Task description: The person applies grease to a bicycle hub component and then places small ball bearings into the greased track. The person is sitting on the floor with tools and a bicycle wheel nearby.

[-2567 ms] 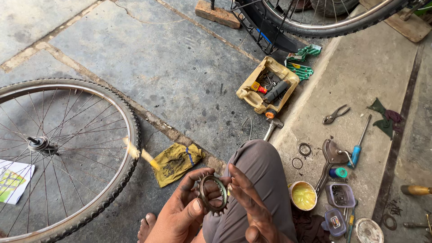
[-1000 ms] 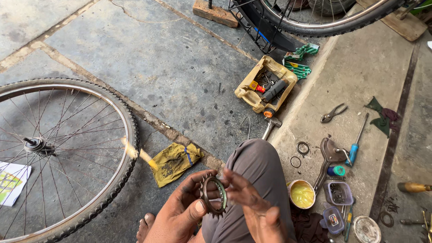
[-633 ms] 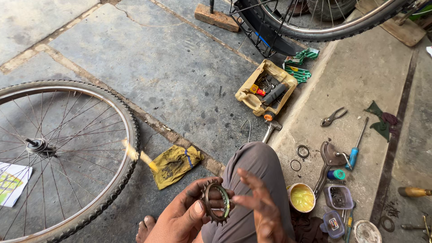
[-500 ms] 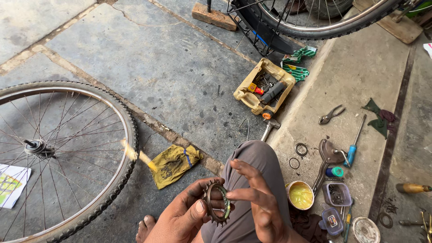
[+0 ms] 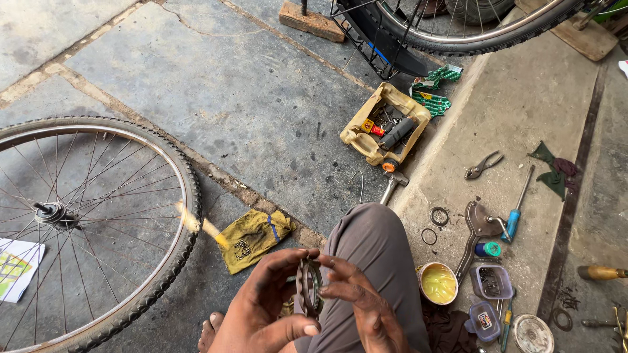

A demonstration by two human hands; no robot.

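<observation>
1. Toothed metal freewheel ring (image 5: 309, 287), held edge-on above the person's grey-trousered knee (image 5: 369, 252), low in the head view.
2. Left hand (image 5: 265, 307): curled round the ring from the left, thumb under it, fingers over the top. Greasy.
3. Right hand (image 5: 356, 304): fingers pinched on the ring's right face, wrist running down out of view.
4. Just right of the knee: open tin of yellow grease (image 5: 437, 284), small plastic boxes of parts (image 5: 489, 281), a round lid (image 5: 532, 333).
5. Left of the knee: crumpled yellow rag (image 5: 254, 235) on the stone floor (image 5: 196, 78); a bare foot below it.
6. Farther left: bicycle wheel (image 5: 85, 229) lying flat, tyre on, hub axle upward; paper sheet beside it.
7. Mid-distance right: loose rings (image 5: 439, 216), blue-handled screwdriver (image 5: 517, 208), pliers (image 5: 483, 165), dark green cloth.
8. Beyond the knee: hammer (image 5: 391, 185), then a yellow cut-open can (image 5: 384, 123) holding tools.
9. Far top: second wheel (image 5: 471, 26) with rack, wooden block (image 5: 311, 20).
</observation>
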